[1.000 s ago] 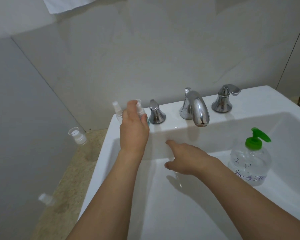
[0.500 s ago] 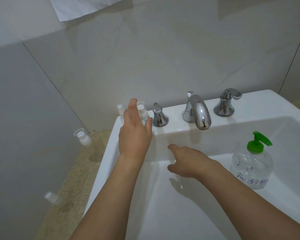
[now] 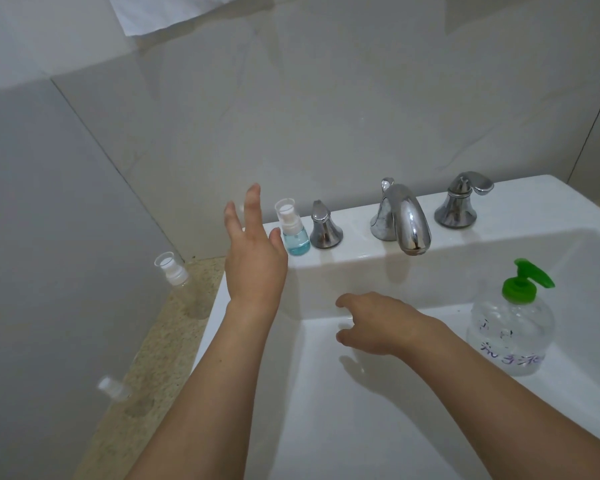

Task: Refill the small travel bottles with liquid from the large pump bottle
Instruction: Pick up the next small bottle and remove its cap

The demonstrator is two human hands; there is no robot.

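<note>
The fingers (image 3: 252, 206) of the left hand (image 3: 253, 258) are straight and spread, raised above the back left corner of the sink (image 3: 520, 209) and holding nothing. Just to their right a small travel bottle (image 3: 293, 230) with blue liquid and a clear-capped white sprayer stands upright on the sink ledge, close beside the thumb but apart from it. The right hand (image 3: 381, 323) hangs over the basin with its fingers loosely curled and empty, near the front wall of the basin. Further right, the large pump bottle (image 3: 513, 327) with a green pump head stands inside the basin, holding clear liquid. On the ledge sit a left tap handle (image 3: 324, 226), the spout (image 3: 404, 220) and a right tap handle (image 3: 459, 206). Left of the sink, an empty clear bottle (image 3: 179, 282) stands on the speckled counter (image 3: 153, 358), and another (image 3: 113, 388) nearer, blurred.
</note>
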